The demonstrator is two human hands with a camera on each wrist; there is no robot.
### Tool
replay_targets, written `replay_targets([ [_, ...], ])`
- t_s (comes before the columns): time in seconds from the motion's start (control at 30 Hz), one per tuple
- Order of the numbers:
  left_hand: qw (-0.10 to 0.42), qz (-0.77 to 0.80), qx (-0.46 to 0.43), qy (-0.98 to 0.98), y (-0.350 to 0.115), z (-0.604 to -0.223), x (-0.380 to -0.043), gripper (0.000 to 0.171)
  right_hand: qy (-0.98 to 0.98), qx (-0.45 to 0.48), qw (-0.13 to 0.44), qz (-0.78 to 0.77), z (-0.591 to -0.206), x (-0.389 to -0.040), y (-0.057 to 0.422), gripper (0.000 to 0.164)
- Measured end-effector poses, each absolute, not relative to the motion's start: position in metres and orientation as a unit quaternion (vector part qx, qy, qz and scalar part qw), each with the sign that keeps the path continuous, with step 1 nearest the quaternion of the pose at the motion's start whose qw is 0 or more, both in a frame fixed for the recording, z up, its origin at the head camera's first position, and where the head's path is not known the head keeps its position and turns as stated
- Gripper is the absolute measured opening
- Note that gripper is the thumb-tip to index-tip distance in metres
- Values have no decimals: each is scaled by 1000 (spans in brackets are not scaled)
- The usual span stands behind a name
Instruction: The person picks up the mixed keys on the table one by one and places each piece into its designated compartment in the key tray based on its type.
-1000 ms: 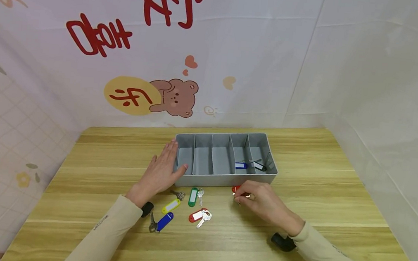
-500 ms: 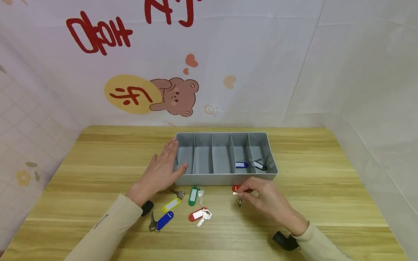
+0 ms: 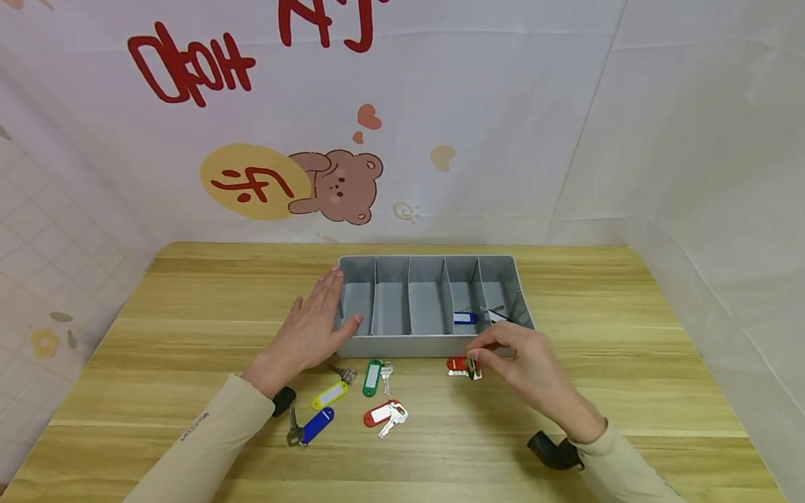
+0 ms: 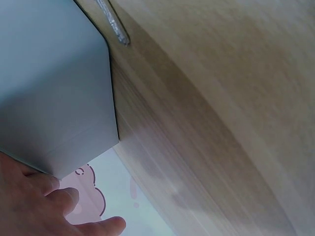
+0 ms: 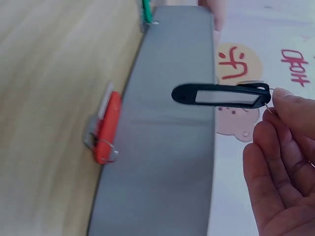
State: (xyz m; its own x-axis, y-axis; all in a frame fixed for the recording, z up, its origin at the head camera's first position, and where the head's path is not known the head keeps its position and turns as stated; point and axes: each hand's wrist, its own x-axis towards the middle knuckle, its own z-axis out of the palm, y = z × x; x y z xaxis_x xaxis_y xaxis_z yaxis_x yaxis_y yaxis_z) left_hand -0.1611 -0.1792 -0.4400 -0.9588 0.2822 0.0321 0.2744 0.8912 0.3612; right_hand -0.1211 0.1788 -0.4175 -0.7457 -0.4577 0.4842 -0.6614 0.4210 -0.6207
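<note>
The right hand (image 3: pixel 522 366) has its grip pinched together on the ring of a black key tag (image 5: pixel 221 96), held above the counter (image 3: pixel 454 480) at the near side of a grey divided tray (image 3: pixel 394 348), toward its right end. The left hand (image 3: pixel 309 331), grip apart with fingers extended, touches the tray's left end. A red key tag (image 5: pixel 109 130) lies near the tray's near wall; a green key tag (image 3: pixel 371 379) lies farther left. A blue key tag (image 3: pixel 464 318) occupies the second compartment from the right.
</note>
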Motion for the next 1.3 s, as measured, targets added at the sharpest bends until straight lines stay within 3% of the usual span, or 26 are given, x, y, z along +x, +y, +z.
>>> replay_targets([
  [0.3,5,183,142,973,-180,-439,-162,92,-837,299,164,428,-404,-125,183,24],
  [1.3,13,188,140,972,-180,-440,-163,90,-842,193,204,461,-383,-149,208,11],
])
